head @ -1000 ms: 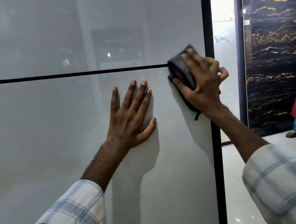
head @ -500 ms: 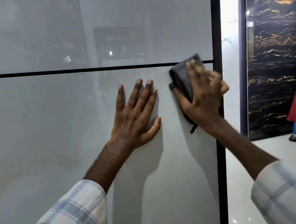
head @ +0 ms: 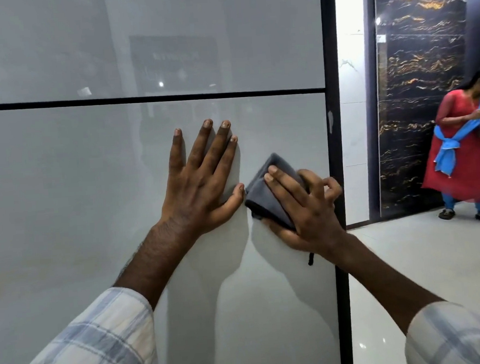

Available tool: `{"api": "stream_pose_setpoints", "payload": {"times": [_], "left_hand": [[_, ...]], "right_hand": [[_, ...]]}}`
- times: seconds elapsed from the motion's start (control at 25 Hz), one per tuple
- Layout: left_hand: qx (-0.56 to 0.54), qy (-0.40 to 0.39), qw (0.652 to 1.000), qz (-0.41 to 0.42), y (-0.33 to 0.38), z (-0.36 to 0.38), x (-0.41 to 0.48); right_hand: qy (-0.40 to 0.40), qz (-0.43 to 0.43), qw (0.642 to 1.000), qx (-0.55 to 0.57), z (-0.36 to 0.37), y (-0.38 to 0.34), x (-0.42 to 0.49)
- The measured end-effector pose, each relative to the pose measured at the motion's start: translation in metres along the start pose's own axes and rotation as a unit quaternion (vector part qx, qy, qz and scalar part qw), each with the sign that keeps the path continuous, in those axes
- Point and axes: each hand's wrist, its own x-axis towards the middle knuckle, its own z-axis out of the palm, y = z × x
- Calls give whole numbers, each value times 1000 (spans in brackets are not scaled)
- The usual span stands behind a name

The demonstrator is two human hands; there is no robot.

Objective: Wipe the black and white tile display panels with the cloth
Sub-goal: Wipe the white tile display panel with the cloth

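A glossy white tile panel [head: 78, 207] fills the left of the view, split by a thin black horizontal strip [head: 142, 99] and bounded on the right by a black vertical frame [head: 328, 47]. My left hand [head: 199, 184] lies flat on the lower tile with fingers spread. Right beside its thumb, my right hand [head: 303, 208] presses a folded dark grey cloth [head: 265, 194] against the lower tile, close to the vertical frame. A black tile panel with gold veins [head: 419, 84] stands farther back on the right.
A person in a red dress with a blue scarf [head: 461, 149] stands at the far right on the shiny white floor [head: 408, 255], holding a long handle. A white wall strip [head: 353, 117] shows between the frame and the black panel.
My right hand has slid the cloth down from the black horizontal strip to the lower tile, level with my left thumb. My left hand stays flat. The person at the right has come further into view.
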Motion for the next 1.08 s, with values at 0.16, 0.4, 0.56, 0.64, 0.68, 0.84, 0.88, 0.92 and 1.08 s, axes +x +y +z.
{"api": "stream_pose_setpoints", "payload": {"times": [0.16, 0.4, 0.56, 0.64, 0.68, 0.84, 0.88, 0.92, 1.08], "left_hand": [[-7, -16, 1000, 25, -1, -6, 2], [-101, -7, 995, -14, 39, -23, -78], [-59, -50, 996, 38, 54, -6, -135], [-44, -37, 997, 45, 56, 1, -141], [-43, -28, 998, 40, 58, 3, -141], [-45, -17, 998, 29, 59, 4, -142], [-45, -14, 998, 28, 59, 4, -142], [-48, -12, 998, 26, 59, 4, -142], [-57, -17, 998, 14, 63, 4, -145]], "right_hand": [[12, 165, 985, -44, -10, 50, 32], [25, 202, 979, -17, 2, -26, -37], [-33, 74, 995, 59, 5, -51, -105], [-2, 160, 985, 66, 0, -20, -76], [33, 233, 971, 41, -4, -4, -57], [52, 339, 939, 10, -1, -31, -59], [28, 318, 947, 32, 1, -56, -81], [4, 283, 958, 39, 2, -78, -105], [-37, 223, 973, 47, -4, -76, -137]]}}
